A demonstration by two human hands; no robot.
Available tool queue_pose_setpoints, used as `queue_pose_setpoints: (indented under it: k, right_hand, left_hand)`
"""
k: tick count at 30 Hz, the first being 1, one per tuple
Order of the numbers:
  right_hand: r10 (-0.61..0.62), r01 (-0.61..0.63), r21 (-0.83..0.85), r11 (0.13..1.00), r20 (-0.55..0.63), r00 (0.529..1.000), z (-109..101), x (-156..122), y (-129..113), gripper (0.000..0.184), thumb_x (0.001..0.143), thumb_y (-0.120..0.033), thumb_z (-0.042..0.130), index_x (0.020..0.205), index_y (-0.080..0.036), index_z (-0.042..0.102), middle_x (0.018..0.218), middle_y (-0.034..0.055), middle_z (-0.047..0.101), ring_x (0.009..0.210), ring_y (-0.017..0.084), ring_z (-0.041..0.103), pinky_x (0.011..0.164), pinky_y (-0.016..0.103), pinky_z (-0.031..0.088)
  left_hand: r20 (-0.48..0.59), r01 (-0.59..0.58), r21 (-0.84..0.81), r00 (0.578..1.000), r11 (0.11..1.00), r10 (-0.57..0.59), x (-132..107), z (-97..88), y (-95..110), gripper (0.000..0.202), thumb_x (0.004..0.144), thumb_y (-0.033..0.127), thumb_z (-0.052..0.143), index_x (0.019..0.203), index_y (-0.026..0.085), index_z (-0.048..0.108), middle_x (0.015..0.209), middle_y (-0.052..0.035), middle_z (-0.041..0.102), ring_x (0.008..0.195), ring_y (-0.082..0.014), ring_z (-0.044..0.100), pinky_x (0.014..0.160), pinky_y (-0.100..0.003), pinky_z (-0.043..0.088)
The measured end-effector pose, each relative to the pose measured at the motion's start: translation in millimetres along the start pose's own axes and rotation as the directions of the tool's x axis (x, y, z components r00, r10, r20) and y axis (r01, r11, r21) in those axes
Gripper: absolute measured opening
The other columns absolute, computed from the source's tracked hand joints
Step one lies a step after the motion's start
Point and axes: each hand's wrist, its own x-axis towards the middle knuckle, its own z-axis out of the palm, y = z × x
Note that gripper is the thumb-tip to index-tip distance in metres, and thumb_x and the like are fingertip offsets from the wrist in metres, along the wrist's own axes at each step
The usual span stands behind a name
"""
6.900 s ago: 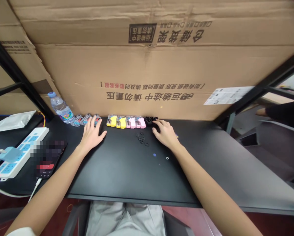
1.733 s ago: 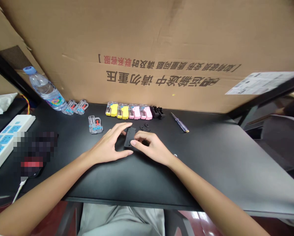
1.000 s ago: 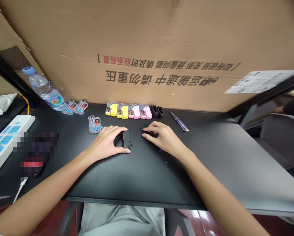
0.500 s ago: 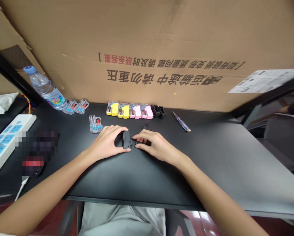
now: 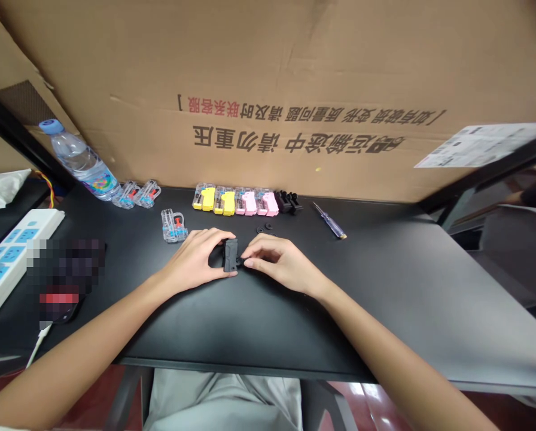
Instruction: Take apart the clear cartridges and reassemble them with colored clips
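Block of black plastic (image 5: 230, 254), in the head view: set between the two hands, off the fingertips of the left hand (image 5: 194, 257) on one side and of the right hand (image 5: 281, 263) on the other. Long axis running near to far, across the line joining the hands; both about equally near. Held endwise by the left, index at the far end, thumb at the near, palm hollow. Right narrowed to a pinch on a small black piece (image 5: 241, 261) beside the block's right edge; mostly hidden by fingers, so cannot tell whether loose or fitted.

Matte, boxy and faintly grooved, against a smooth, dull-sheened black tabletop (image 5: 196, 323). Beyond the right knuckles, small black rings (image 5: 268, 226), round and flat. Past the left hand, a clear plastic frame (image 5: 174, 226) with a red insert and blue bits. Farther back, yellow parts (image 5: 208, 199), glossy pink parts (image 5: 249, 203) and knobbly black parts (image 5: 288, 202) in one row. To the right, a slim screwdriver (image 5: 331, 221), translucent violet handle, lying aslant. Behind, a creased cardboard panel (image 5: 268, 66).
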Motion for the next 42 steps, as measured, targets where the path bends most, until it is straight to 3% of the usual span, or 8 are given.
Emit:
queue_pose_setpoints:
  k: [5,8,15,28,42]
  right_hand:
    - [0.1,-0.098,0.179,0.979,-0.003,0.995,13.7,1.9,-2.5,0.029,0.087,-0.048,0.083,0.095,-0.021,0.081,0.104,0.0067,0.071,0.084,0.019,0.072,0.085,0.036,0.061]
    - [0.176,-0.18,0.228,0.957,0.038,0.984,18.1,2.5,-2.5,0.032,0.086,-0.05,0.084,0.097,-0.02,0.078,0.094,0.0049,0.073,0.08,0.018,0.071,0.082,0.036,0.06]
    - [0.228,-0.223,0.406,0.886,0.037,0.973,22.6,4.4,-2.9,0.043,0.078,-0.04,0.093,0.102,-0.022,0.062,0.085,-0.0022,0.068,0.067,0.012,0.065,0.07,0.029,0.055]
    - [0.172,-0.182,0.214,0.96,0.063,0.983,17.0,2.8,-2.6,0.032,0.09,-0.05,0.079,0.094,-0.02,0.068,0.083,0.0023,0.072,0.078,0.018,0.07,0.079,0.034,0.057]
    - [0.179,-0.175,0.299,0.938,0.014,0.984,23.7,3.6,-3.9,0.04,0.088,-0.056,0.081,0.096,-0.021,0.063,0.083,0.0008,0.068,0.075,0.016,0.068,0.076,0.033,0.058]
  left_hand:
    - [-0.011,-0.012,0.003,1.0,1.0,0.012,-0.2,-0.4,0.9,0.061,0.083,0.038,0.09,0.135,0.027,0.059,0.131,-0.0036,0.072,0.12,-0.0271,0.069,0.106,-0.042,0.045]
    - [-0.019,-0.037,0.0,0.999,0.999,0.037,-0.4,-0.6,1.4,0.06,0.084,0.037,0.089,0.135,0.027,0.058,0.133,-0.0043,0.071,0.121,-0.0267,0.068,0.107,-0.042,0.045]
    - [-0.032,-0.072,0.003,0.997,0.997,0.072,-0.3,0.7,0.7,0.052,0.089,0.037,0.085,0.133,0.027,0.059,0.134,-0.0058,0.071,0.123,-0.0273,0.068,0.11,-0.043,0.044]
    - [-0.02,0.011,-0.021,1.0,1.0,-0.012,-0.8,0.6,0.4,0.057,0.085,0.038,0.086,0.134,0.028,0.059,0.131,-0.0042,0.072,0.122,-0.0279,0.068,0.107,-0.043,0.045]
    - [-0.009,-0.069,-0.038,0.998,0.997,0.069,-1.2,-1.5,4.7,0.053,0.087,0.035,0.084,0.134,0.028,0.06,0.135,-0.0064,0.07,0.128,-0.0285,0.066,0.113,-0.045,0.042]
